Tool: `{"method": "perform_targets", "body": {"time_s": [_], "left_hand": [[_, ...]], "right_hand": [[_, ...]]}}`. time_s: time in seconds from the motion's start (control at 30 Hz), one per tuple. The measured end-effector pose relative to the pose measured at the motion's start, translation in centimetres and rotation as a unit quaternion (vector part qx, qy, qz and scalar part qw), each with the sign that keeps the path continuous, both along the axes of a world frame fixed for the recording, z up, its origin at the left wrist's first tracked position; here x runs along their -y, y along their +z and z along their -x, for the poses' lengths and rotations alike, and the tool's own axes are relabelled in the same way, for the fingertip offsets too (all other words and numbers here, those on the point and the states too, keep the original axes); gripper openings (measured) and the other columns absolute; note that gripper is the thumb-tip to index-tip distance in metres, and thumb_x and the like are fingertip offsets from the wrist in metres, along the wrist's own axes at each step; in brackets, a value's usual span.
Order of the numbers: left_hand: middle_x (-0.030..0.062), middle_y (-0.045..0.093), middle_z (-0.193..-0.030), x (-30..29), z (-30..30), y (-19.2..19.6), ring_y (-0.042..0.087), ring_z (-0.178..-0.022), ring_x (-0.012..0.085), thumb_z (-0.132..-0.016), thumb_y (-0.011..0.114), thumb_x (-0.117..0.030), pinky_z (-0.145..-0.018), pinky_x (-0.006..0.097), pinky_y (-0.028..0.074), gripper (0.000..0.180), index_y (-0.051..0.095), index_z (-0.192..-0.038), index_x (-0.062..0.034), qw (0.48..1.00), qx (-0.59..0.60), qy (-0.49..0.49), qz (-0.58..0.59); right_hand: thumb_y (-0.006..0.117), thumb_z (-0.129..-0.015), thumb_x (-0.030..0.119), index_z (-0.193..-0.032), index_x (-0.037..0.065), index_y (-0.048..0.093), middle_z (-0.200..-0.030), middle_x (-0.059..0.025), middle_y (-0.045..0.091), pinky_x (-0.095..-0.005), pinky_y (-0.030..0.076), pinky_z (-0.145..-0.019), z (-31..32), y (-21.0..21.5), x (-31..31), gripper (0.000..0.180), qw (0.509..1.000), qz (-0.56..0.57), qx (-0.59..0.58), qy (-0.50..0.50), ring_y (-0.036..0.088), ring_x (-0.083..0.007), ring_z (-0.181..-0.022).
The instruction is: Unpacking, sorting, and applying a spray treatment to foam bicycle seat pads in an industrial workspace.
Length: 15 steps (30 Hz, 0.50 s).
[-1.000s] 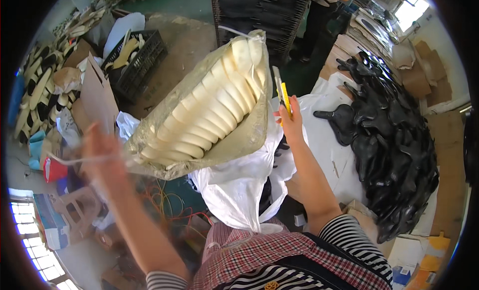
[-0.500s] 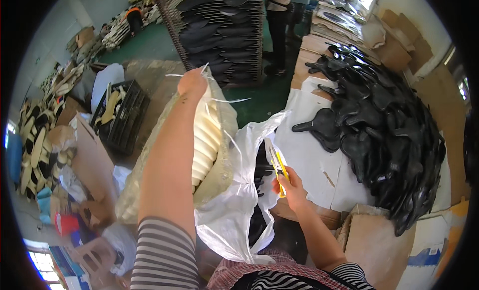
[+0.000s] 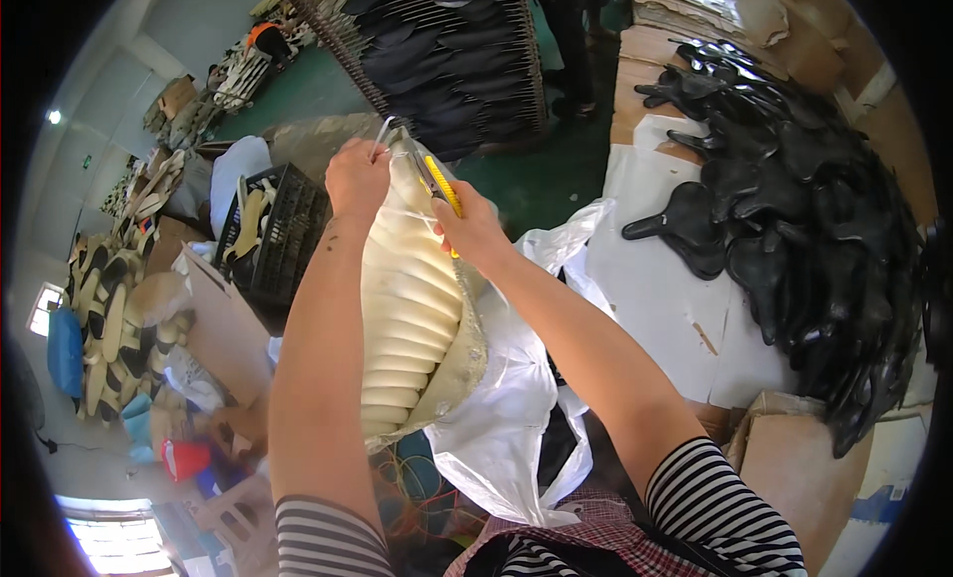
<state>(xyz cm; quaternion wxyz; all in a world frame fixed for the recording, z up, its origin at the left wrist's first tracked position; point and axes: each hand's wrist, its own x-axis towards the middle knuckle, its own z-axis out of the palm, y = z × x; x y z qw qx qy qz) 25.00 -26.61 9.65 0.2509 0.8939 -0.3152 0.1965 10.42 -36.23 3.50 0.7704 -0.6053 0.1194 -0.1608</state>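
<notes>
My left hand (image 3: 357,183) is closed in a pinch on a white plastic strip (image 3: 381,135) at the far end of an open sack (image 3: 460,371). Cream-coloured curved pieces (image 3: 412,304) are stacked in a row inside that sack. Just to the right, my right hand (image 3: 478,230) grips a yellow utility knife (image 3: 444,186), its blade end pointing away over the sack's mouth. A loose white strip also shows close to my right fingers. Under my right forearm lies a crumpled white woven bag (image 3: 501,408) with something dark in its opening.
A heap of black saddle-shaped pieces (image 3: 764,180) covers the right-hand table, partly on white sheeting (image 3: 635,279). Ahead stands a rack (image 3: 447,71) of black pieces; a person's legs (image 3: 568,46) are beside it. At left are a black crate (image 3: 273,250) and cardboard (image 3: 223,324).
My right hand has moved up and forward with the knife, from beside the white bag to the sack's far end near my left hand. The view has shifted slightly.
</notes>
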Motion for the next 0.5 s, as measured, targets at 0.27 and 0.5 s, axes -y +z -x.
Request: {"method": "perform_targets", "body": {"time_s": [0.27,0.5], "left_hand": [[0.0129,0.065,-0.070,-3.9,-1.3,6.5,0.061,-0.058,0.0246,-0.078,0.064,-0.019,-0.056,0.034,0.047,0.018,0.067,-0.080,-0.0009,0.965,0.108,0.099,0.219],[-0.0007,0.045,-0.063,-17.5,1.9,14.2,0.034,-0.048,0.0077,-0.086,0.055,-0.009,-0.043,0.023,0.027,0.009,0.058,-0.080,-0.0018,0.786,-0.174,-0.108,0.584]], "right_hand": [[0.052,-0.091,0.021,-0.109,0.004,0.049,-0.064,-0.0038,0.053,-0.0251,0.042,-0.047,4.3,-1.2,-2.7,0.026,0.987,-0.028,-0.092,0.129,0.052,-0.0110,-0.053],[0.051,-0.094,0.023,-0.115,0.005,0.049,-0.082,-0.0050,0.060,-0.0248,0.046,-0.054,6.3,-0.6,-1.2,0.029,0.997,-0.061,0.041,-0.007,0.054,-0.0104,-0.057]]}}
